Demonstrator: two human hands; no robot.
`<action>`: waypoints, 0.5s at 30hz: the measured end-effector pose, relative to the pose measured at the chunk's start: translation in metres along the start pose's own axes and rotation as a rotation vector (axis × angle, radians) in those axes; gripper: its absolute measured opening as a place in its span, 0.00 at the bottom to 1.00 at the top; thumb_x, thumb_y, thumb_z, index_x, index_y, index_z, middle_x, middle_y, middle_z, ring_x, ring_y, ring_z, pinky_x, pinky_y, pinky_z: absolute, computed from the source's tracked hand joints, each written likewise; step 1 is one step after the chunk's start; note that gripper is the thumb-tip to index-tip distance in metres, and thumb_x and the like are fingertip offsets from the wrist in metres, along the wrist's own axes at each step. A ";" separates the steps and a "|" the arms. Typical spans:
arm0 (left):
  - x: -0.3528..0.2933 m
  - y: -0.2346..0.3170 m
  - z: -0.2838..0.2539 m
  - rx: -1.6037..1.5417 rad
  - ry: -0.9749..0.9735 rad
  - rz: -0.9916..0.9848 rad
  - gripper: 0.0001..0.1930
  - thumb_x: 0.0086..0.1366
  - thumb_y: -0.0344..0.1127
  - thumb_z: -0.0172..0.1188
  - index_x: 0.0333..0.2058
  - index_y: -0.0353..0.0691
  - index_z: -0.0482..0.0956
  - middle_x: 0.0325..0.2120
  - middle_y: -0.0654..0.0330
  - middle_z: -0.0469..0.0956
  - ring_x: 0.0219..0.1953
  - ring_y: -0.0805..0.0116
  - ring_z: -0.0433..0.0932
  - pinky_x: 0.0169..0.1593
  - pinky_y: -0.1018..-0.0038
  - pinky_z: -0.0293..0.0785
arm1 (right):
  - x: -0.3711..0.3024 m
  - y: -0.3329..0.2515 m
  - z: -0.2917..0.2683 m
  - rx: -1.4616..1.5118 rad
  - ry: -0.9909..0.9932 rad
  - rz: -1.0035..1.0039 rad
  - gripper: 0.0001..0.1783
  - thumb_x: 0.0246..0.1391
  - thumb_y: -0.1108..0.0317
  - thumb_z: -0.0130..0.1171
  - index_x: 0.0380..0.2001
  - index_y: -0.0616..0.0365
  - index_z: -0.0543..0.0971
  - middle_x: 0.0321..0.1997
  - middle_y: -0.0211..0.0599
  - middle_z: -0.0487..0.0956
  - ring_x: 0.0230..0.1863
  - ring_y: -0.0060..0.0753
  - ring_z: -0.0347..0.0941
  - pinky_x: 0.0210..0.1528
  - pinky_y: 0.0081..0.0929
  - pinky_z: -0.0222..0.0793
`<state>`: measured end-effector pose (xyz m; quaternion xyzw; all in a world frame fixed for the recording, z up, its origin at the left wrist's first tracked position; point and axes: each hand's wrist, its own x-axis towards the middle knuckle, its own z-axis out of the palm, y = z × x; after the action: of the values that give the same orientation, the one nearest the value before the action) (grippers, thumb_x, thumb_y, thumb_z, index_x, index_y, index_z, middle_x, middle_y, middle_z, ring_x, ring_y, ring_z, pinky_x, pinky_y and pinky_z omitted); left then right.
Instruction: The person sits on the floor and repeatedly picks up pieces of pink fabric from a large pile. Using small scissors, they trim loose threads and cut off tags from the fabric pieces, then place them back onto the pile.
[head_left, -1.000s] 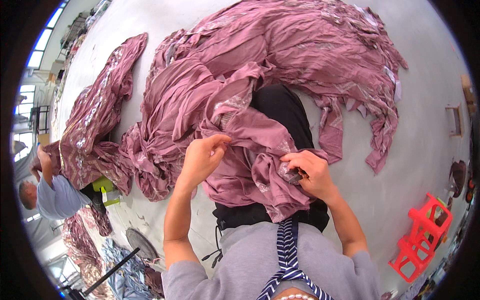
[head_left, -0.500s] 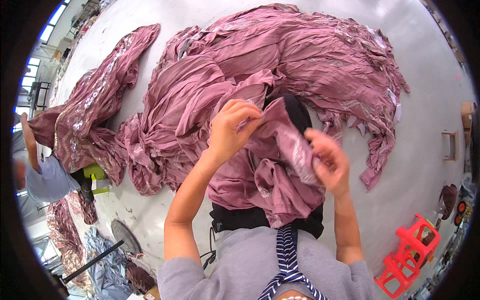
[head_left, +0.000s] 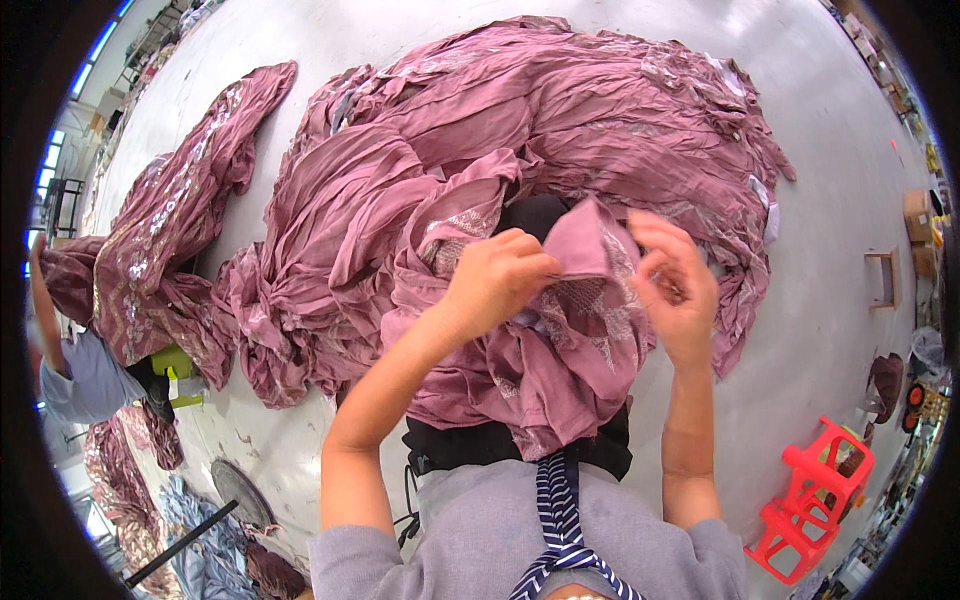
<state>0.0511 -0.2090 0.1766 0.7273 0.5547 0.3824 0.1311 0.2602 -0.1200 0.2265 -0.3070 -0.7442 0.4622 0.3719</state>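
1. Two bare hands are raised over the person's lap, both busy with one piece of mauve pink cloth (head_left: 590,250).
2. Left hand (head_left: 497,280) is curled into a closed grip, its fingers pinching a fold of the cloth near the raised corner.
3. Right hand (head_left: 675,285) stands just beside the cloth's right edge with fingers spread and loosely bent — whether they pinch the fabric or only touch it cannot be told.
4. Between the two hands the cloth rises to a small peak; below them it hangs in folds onto the lap, showing pale embroidery.
5. Beyond the hands a large heap of the same pink fabric (head_left: 520,130) spreads across the pale floor (head_left: 830,200), touching the held piece.
6. Far to the left of the left hand lies a second, sequinned pink length (head_left: 170,230) — beside it another person in a grey top (head_left: 85,375) bends over.
7. Below and to the right of the right hand, well apart, stands a red plastic stool (head_left: 815,500).
8. Under the forearms a navy striped strap (head_left: 555,510) hangs over the person's grey shirt.
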 end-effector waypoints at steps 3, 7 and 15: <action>0.013 0.019 0.005 -0.005 0.138 0.058 0.12 0.44 0.26 0.64 0.31 0.42 0.80 0.27 0.62 0.76 0.31 0.60 0.76 0.30 0.68 0.72 | 0.018 0.006 0.017 0.093 -0.233 0.037 0.18 0.41 0.82 0.62 0.40 0.63 0.77 0.44 0.34 0.79 0.31 0.16 0.70 0.33 0.15 0.68; 0.005 0.014 0.001 0.166 0.181 -0.013 0.08 0.46 0.27 0.64 0.29 0.43 0.80 0.25 0.62 0.76 0.30 0.61 0.77 0.31 0.69 0.73 | 0.005 0.025 0.000 -0.307 -0.155 -0.059 0.16 0.36 0.83 0.59 0.34 0.60 0.78 0.28 0.36 0.77 0.25 0.29 0.73 0.28 0.21 0.67; -0.045 -0.004 0.001 -0.573 0.386 -0.832 0.07 0.60 0.34 0.62 0.30 0.36 0.80 0.18 0.64 0.76 0.17 0.80 0.72 0.21 0.82 0.65 | -0.050 0.011 -0.003 -0.438 -0.110 -0.311 0.24 0.25 0.84 0.56 0.34 0.58 0.77 0.26 0.36 0.76 0.23 0.37 0.72 0.24 0.30 0.67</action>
<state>0.0453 -0.2479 0.1553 0.2979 0.6832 0.5608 0.3605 0.2910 -0.1546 0.2036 -0.2365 -0.8837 0.2434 0.3222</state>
